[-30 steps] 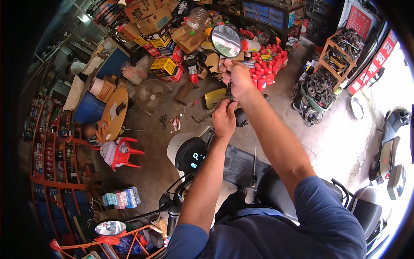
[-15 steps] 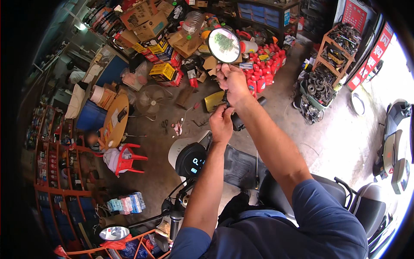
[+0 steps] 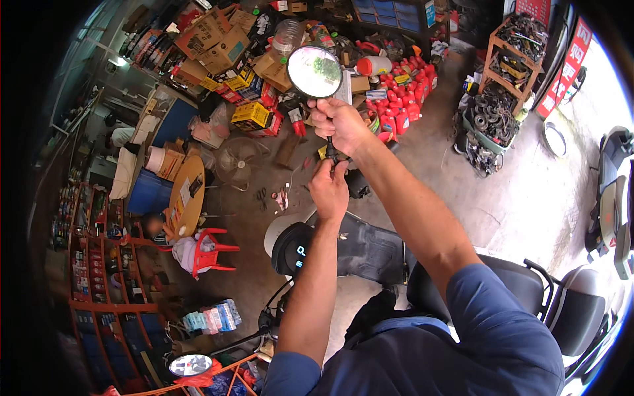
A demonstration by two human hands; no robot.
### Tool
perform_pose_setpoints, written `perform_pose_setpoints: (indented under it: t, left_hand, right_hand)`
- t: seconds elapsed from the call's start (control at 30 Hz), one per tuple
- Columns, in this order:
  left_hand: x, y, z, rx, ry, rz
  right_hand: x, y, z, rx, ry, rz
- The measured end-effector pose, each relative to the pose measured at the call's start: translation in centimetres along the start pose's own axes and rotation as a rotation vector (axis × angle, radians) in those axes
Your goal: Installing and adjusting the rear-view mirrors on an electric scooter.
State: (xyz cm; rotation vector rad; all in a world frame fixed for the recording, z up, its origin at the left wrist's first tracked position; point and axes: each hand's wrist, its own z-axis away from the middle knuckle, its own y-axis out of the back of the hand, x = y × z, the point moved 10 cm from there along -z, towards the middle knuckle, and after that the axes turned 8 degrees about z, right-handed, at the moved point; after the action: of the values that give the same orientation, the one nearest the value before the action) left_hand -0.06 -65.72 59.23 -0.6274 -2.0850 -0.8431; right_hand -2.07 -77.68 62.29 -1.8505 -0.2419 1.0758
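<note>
A round rear-view mirror [image 3: 310,71] with a black rim stands at the top of a dark stem [image 3: 330,146], at the far side of an electric scooter. My right hand [image 3: 342,127] is closed round the upper stem, just under the mirror. Lower down, my left hand [image 3: 329,193] pinches the stem's foot with thumb and fingers, where the fingers hide the joint. Below the hands are the scooter's lit round display [image 3: 289,249], partly behind my left forearm, and its dark footboard [image 3: 373,254]. The scooter's other mirror [image 3: 190,365] is at the lower left.
Red bottles [image 3: 403,99] and cardboard boxes [image 3: 228,49] pile up beyond the hands. A person sits by a round table [image 3: 187,195] and a red chair [image 3: 214,249] on the left. Parts fill a wooden rack [image 3: 512,66] at the right. The scooter's black seat [image 3: 498,294] lies beside me.
My right hand and the mirror have shifted left, and more of the stem shows between my hands. My left hand has moved slightly left and down. The whole view has turned a little.
</note>
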Motion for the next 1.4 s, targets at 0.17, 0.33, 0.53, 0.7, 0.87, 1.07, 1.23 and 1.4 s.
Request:
perform_pose_setpoints:
  t: [0.17,0.33,0.53,0.7,0.87,1.07,1.23,1.4]
  left_hand:
    - [-1.2,-0.6,0.1,-0.055,0.069,0.131]
    - [-1.9,0.1,0.0,-0.115,0.111,0.119]
    - [-1.1,-1.1,-0.4,-0.226,0.239,0.153]
    - [-0.5,0.7,-0.5,-0.276,0.156,0.076]
    - [-1.3,3.5,3.1,-0.115,0.486,0.433]
    - [-1.6,2.1,12.0,-0.136,0.847,0.685]
    - [-1.1,-0.5,18.6,-0.196,0.999,0.64]
    - [-0.2,-1.6,26.1,-0.432,1.054,0.46]
  right_hand:
    - [-0.7,0.9,0.9,0.153,0.077,0.063]
    - [-1.6,1.3,2.5,0.409,0.196,0.133]
    - [-3.5,3.0,3.5,0.321,0.313,0.481]
    - [-4.6,9.4,14.6,0.442,0.369,0.824]
    - [0.5,19.4,33.3,0.828,0.158,0.951]
    - [5.2,22.5,49.3,1.129,-0.025,1.186]
    - [7.5,22.4,51.6,1.04,-0.012,1.468]
    - [7.8,21.3,50.7,0.959,0.073,1.69]
